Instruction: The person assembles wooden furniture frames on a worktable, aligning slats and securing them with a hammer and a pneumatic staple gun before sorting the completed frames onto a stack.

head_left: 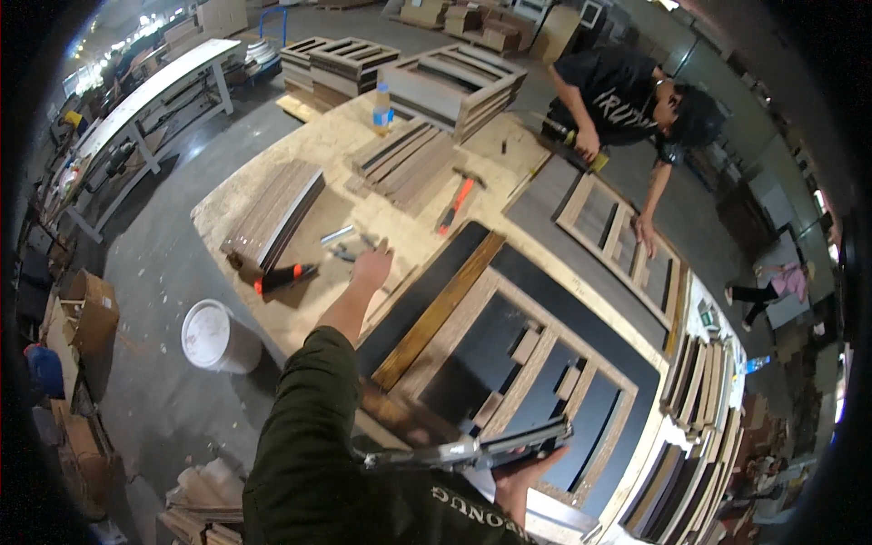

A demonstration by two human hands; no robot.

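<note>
Holding a long grey metal nail gun (461,451), the right hand (523,472) has its grip closed under and around the tool, though part of the fingers is hidden behind it. That tool lies above the near edge of a light-brown wooden frame (451,338), which rests flat on a black panel (581,309) on the pale wooden counter (304,150). Small wooden blocks sit against the frame's inner slats, and a yellowish-brown bar (438,313) lies alongside its left edge. The left hand (371,270) is out over the counter to the left of the panel, just beside a pair of pliers (341,253) and a short silver strip (336,234); whether its grip is spread or pinching something, I cannot tell. Near it are a black-and-orange tool (289,276), a stack of boards (272,209) and a hammer (458,204) with an orange-red handle. Farther back stand a bottle (382,111) and another pile of slats (409,163). Across the counter a co-worker (627,100) bends over a second frame (590,238), one hand on it, the other holding a power tool.
</note>
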